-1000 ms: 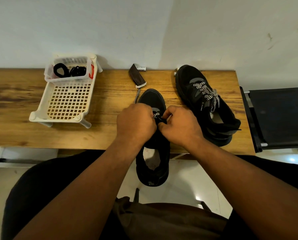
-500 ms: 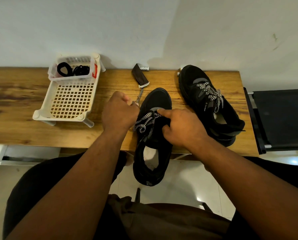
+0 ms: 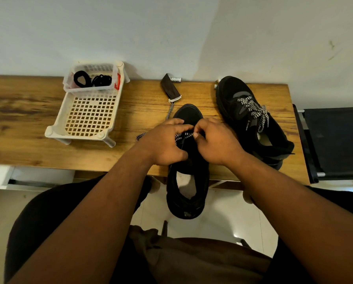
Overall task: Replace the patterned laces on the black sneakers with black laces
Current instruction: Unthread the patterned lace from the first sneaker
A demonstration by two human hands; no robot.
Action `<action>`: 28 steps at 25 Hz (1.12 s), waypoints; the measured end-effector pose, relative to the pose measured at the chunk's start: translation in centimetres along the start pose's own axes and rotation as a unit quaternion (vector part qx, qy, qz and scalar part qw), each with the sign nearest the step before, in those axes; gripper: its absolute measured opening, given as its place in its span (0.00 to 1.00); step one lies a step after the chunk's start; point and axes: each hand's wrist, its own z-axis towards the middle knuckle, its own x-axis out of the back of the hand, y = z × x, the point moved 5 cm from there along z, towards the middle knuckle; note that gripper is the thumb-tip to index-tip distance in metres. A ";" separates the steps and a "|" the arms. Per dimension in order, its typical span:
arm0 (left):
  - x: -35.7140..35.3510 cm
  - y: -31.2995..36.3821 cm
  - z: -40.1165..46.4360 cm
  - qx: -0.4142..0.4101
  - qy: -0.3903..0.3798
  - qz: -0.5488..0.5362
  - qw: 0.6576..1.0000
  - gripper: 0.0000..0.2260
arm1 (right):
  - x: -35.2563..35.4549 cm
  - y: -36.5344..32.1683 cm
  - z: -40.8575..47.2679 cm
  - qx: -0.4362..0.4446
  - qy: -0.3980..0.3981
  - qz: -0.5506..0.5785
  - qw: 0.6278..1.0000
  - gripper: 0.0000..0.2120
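Note:
A black sneaker (image 3: 189, 181) lies in front of me, its toe on the wooden table (image 3: 28, 124) and its heel hanging past the front edge. Over its eyelets my left hand (image 3: 165, 142) and my right hand (image 3: 216, 140) both pinch its black-and-white patterned lace (image 3: 182, 136). One loose end of that lace (image 3: 140, 136) trails left on the table, another runs up past the toe. The second black sneaker (image 3: 253, 124) stands to the right, its patterned lace (image 3: 253, 109) still tied. Coiled black laces (image 3: 92, 79) lie in a small clear box at the back left.
A white slotted plastic rack (image 3: 89, 113) holds the clear box (image 3: 90, 78) at the left. A dark folded pouch (image 3: 169, 89) lies near the wall behind the near sneaker. A black chair seat (image 3: 335, 140) stands right of the table.
My left hand came back from the left onto the near sneaker's lace, leaving a loose end trailing on the table. My right hand shifted up to pinch the lace at the eyelets.

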 end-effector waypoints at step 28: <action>-0.2 -1.2 -0.3 0.002 0.050 -0.012 0.999 0.42 | -0.4 -0.2 0.4 0.012 0.052 0.006 0.999 0.08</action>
